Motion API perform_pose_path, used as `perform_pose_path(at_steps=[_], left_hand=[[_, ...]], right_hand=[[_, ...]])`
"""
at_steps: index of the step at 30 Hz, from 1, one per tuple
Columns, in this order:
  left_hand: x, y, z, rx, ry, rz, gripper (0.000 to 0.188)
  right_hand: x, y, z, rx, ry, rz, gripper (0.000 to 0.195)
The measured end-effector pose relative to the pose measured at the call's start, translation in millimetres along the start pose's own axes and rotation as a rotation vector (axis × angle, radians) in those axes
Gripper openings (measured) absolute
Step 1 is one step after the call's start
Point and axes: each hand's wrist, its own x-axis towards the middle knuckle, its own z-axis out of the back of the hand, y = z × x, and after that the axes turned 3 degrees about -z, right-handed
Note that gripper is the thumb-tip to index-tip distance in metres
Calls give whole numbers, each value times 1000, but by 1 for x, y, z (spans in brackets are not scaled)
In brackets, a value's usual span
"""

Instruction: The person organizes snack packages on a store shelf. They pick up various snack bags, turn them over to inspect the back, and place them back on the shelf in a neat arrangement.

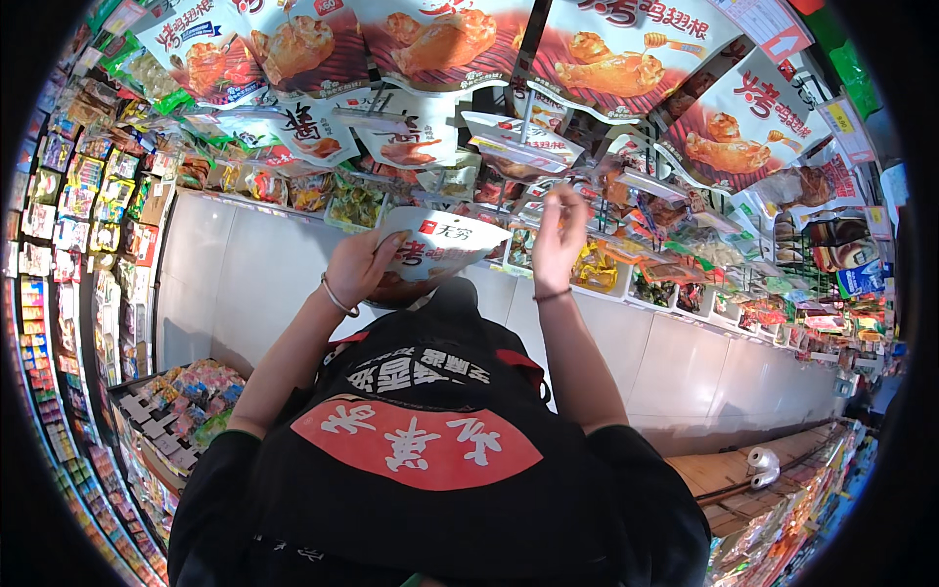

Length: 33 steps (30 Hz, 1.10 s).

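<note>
A white snack pouch (447,246) with red and dark printing is pinched at its left edge by my left hand (359,264), the thumb lying on its front. My right hand (563,235) is raised to the right of the pouch, apart from it, near the lower hooks of the shelf; its fingers are bent and partly blurred, and whether they touch anything there I cannot tell. Above both hands hang large pouches (440,44) picturing roast chicken wings. Smaller white pouches (407,128) hang below these on metal hooks.
Clear plastic price holders (521,152) jut out from the hooks. Trays of wrapped snacks (598,268) line the low shelf. Packed shelves (88,198) stand at the left, with a bin of colourful packets (194,396) nearby. Plastic rolls (764,467) lie at the lower right.
</note>
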Motion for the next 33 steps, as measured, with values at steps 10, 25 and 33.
perform_pose_path(at_steps=[10,25,33], left_hand=[[31,0,-22,-156,119,-6,32],[132,-51,-27,-342,-168,-69,32],[126,-49,-34,-455,-93,20,35]], right_hand=[[1,34,1,98,580,-95,11],[53,-4,-17,-80,258,120,15],[59,-8,-20,-33,142,378,7]])
